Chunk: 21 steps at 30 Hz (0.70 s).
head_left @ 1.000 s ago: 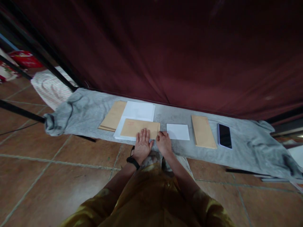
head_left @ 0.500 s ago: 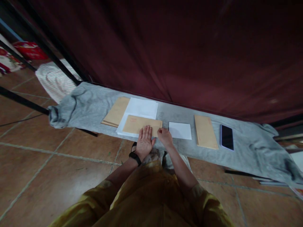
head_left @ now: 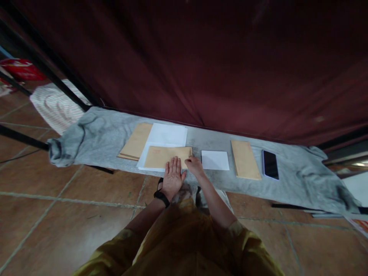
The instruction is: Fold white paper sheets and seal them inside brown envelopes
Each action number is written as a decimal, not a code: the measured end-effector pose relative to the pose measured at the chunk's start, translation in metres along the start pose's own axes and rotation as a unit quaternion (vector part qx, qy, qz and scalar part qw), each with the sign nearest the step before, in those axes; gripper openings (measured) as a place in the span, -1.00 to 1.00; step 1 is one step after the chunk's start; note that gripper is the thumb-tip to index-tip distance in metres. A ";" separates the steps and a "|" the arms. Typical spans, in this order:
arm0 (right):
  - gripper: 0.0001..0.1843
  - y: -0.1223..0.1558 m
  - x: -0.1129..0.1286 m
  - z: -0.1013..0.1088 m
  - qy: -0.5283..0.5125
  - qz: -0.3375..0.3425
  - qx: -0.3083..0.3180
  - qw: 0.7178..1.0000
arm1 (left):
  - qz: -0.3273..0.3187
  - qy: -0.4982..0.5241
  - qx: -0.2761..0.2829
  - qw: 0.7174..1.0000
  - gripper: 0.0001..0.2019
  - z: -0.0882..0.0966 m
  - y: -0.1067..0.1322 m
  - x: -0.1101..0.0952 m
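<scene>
Brown paper makes the envelope (head_left: 156,156) light, I judge, bendable and easily creased, so I'd hold it by its edges. It lies on white sheets (head_left: 168,134) near the front of the grey-covered surface (head_left: 212,140). I see the left hand (head_left: 173,177) palm down, fingers straight and slightly parted over its near edge; the right hand (head_left: 194,166) curls at its right end, whether pinching I can't tell.
</scene>
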State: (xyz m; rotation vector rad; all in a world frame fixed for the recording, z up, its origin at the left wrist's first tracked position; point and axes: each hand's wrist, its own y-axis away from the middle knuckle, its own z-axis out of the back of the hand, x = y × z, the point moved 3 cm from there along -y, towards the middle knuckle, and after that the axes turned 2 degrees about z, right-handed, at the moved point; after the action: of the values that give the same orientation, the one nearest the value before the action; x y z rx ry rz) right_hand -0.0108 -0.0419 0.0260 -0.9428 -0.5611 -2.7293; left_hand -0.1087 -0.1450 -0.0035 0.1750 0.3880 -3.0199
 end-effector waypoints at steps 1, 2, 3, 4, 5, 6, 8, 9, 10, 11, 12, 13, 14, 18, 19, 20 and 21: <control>-0.71 0.000 0.000 -0.001 -0.002 0.000 -0.001 1.000 | -0.001 0.000 -0.002 1.000 -0.33 -0.001 0.000 0.000; -0.71 -0.001 0.001 -0.001 -0.005 0.001 -0.002 1.000 | -0.002 0.002 -0.004 1.000 -0.33 -0.001 0.000 0.001; -0.72 -0.002 0.001 -0.001 -0.007 0.002 -0.002 1.000 | -0.002 0.003 -0.005 1.000 -0.33 -0.002 0.000 0.001; -0.72 -0.002 0.000 0.000 -0.011 0.003 -0.001 1.000 | -0.001 0.005 -0.006 1.000 -0.33 -0.003 0.000 0.001; -0.73 -0.003 0.000 0.000 -0.014 0.005 -0.001 1.000 | -0.001 0.007 -0.005 1.000 -0.33 -0.004 0.000 0.001; -0.73 -0.003 0.000 0.001 -0.017 0.005 -0.001 1.000 | -0.001 0.008 -0.005 1.000 -0.32 -0.004 -0.001 0.002; -0.75 -0.004 -0.002 0.002 -0.021 0.004 -0.003 1.000 | 0.000 0.011 -0.003 1.000 -0.32 -0.004 -0.001 0.002; -0.76 -0.004 -0.003 0.002 -0.021 0.001 -0.005 1.000 | 0.000 0.013 -0.003 1.000 -0.32 -0.004 -0.001 0.002; -0.78 -0.004 -0.004 0.002 -0.021 -0.001 -0.007 1.000 | -0.002 0.016 -0.005 1.000 -0.32 -0.004 -0.001 0.003; -0.79 -0.003 -0.005 0.002 -0.020 -0.005 -0.010 1.000 | -0.004 0.020 -0.007 1.000 -0.32 -0.003 0.000 0.003; -0.79 -0.002 -0.006 0.002 -0.019 -0.008 -0.013 1.000 | -0.008 0.025 -0.010 1.000 -0.32 -0.003 0.000 0.003; -0.79 -0.001 -0.008 0.001 -0.019 -0.010 -0.016 1.000 | -0.012 0.029 -0.013 0.999 -0.32 -0.002 0.000 0.004; -0.80 0.000 -0.010 0.001 -0.021 -0.012 -0.018 1.000 | -0.015 0.033 -0.016 0.999 -0.32 -0.001 0.001 0.004; -0.81 0.004 -0.019 0.001 -0.037 -0.016 -0.021 0.999 | -0.027 0.045 -0.017 0.998 -0.30 0.005 -0.001 0.007; -0.82 0.004 -0.020 0.002 -0.043 -0.016 -0.022 0.999 | -0.029 0.047 -0.015 0.998 -0.28 0.007 -0.004 0.008; -0.83 0.005 -0.022 0.002 -0.049 -0.018 -0.022 0.998 | -0.033 0.049 -0.012 0.998 -0.26 0.010 -0.007 0.009; -0.84 0.005 -0.023 0.003 -0.057 -0.019 -0.021 0.998 | -0.038 0.051 -0.007 0.998 -0.23 0.013 -0.011 0.011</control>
State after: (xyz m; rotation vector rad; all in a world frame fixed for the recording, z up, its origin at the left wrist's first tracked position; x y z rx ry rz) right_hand 0.0104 -0.0438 0.0149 -1.1156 -0.5480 -2.7449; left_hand -0.1220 -0.1385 0.0102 0.3207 0.4340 -3.0896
